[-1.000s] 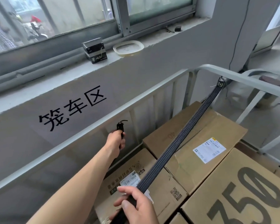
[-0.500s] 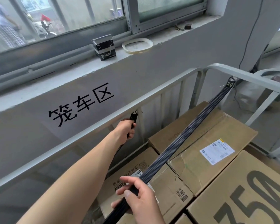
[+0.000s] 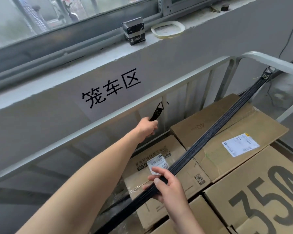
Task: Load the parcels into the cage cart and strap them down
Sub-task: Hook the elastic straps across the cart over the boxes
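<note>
Head view | my left hand (image 3: 146,126) grips the hook (image 3: 157,111) just under the far cart rail (image 3: 98,124), seemingly not latched | right hand (image 3: 166,186) curls round the strap (image 3: 210,131) over the parcels (image 3: 215,159) | hook squarely, hold tension.

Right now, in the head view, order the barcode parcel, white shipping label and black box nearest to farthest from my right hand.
1. barcode parcel, directly beneath the right hand.
2. white shipping label, off right, on the bigger carton.
3. black box, far up on the window sill.
</note>
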{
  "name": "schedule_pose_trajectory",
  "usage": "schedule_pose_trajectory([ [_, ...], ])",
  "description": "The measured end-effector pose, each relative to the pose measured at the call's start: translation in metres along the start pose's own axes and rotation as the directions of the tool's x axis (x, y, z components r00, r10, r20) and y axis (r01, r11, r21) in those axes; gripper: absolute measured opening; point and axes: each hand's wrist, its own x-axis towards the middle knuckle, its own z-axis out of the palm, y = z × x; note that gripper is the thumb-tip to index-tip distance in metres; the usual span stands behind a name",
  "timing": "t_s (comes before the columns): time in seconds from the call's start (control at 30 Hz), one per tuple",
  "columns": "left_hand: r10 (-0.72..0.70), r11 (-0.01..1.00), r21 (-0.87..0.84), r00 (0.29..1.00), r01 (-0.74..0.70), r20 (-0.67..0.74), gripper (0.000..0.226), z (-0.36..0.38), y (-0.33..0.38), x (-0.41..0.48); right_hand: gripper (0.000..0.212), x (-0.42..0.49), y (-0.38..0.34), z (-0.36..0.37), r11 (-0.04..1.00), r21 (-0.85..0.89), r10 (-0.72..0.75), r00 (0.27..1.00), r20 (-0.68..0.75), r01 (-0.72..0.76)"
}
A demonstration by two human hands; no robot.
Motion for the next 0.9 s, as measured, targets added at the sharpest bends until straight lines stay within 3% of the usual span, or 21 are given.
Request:
schedule_pose_trajectory([
  [0.13, 0.006, 0.990, 0.143, 1.000, -0.006, 0.000, 0.053, -0.030, 0.002, -0.047, 0.030, -0.023, -0.004, 0.006, 0.987, 0.135, 0.100, 0.991, -0.088, -0.087],
  [0.23, -0.038, 0.975, 0.220, 0.999, 0.039, -0.011, 0.053, -0.052, 0.000, -0.101, 0.027, -0.056, -0.013, 0.015, 0.990, 0.052, 0.135, 0.985, -0.104, -0.130],
  [0.37, -0.057, 0.983, 0.175, 0.998, 0.050, 0.037, 0.046, -0.068, -0.001, -0.187, 0.024, -0.105, -0.037, 0.035, 0.992, 0.045, 0.119, 0.990, -0.078, -0.115],
  [0.6, 0.026, 0.987, -0.162, 0.999, -0.020, 0.039, 0.035, -0.096, 0.000, -0.361, 0.030, -0.220, -0.070, 0.091, 0.997, 0.080, 0.018, 0.999, 0.026, -0.020],
  [0.77, 0.051, 0.878, -0.478, 0.998, -0.033, 0.025, 0.022, -0.108, -0.023, -0.479, 0.037, -0.312, -0.046, 0.119, 0.992, 0.037, -0.118, 0.992, 0.039, 0.117],
  [0.9, 0.076, 0.821, -0.570, 0.995, -0.028, 0.062, 0.019, -0.099, -0.046, -0.563, 0.031, -0.399, -0.004, 0.111, 0.983, -0.046, -0.178, 0.984, -0.020, 0.177],
])
